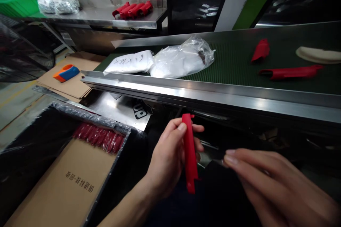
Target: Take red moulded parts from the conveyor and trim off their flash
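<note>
My left hand (170, 152) grips a long, narrow red plastic part (190, 152), holding it nearly upright in front of the conveyor, thumb on its near face and fingers behind. To its right, my right hand (263, 173) is closed in a pinch, slightly blurred. A tiny thin, shiny tip shows at its fingertips, too small to name. The right hand is apart from the red part. On the green conveyor belt (229, 67) lie a short red part (260, 50), a long red part (293, 72) and a cream-coloured curved piece (317, 55).
White plastic-wrapped packs (178, 60) lie on the belt's left end. Several red parts (133, 10) sit on a metal shelf (101, 19). At left, an orange-and-blue tape dispenser (66, 73) rests on cardboard. Below is a lined box with cardboard (80, 173) and bagged red pieces (99, 137).
</note>
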